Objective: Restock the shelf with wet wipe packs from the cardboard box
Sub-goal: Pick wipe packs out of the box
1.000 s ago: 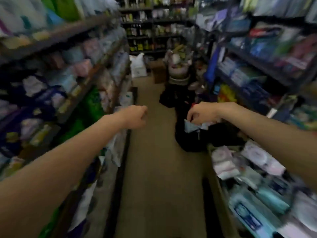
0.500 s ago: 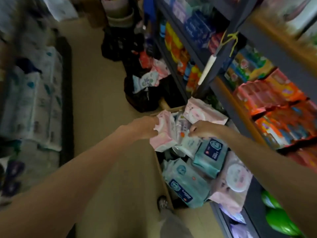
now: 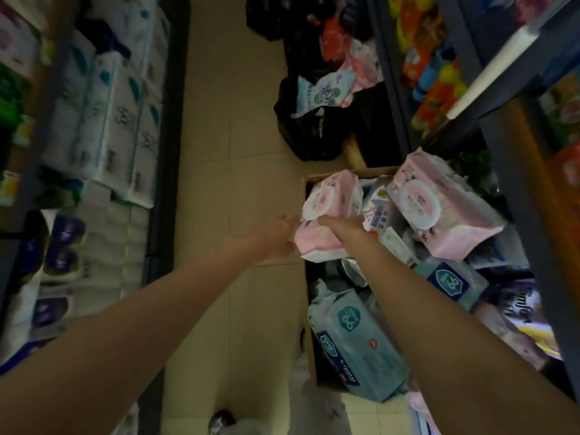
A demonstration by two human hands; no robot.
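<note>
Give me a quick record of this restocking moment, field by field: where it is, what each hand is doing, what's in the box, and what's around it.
place: shop aisle, shelving on both sides
left hand: grips the left end of a pink wet wipe pack
right hand: holds the same pack from the right
cardboard box: on the floor by the right shelf, open, holding pink and teal packs
teal pack: lies in the near end of the box
beyond the box: black bags on the floor

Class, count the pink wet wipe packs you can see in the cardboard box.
2. One pink pack sits at the box's far left corner, held between the left hand and right hand. The other pink pack lies at the far right. More may be buried beneath.
</note>
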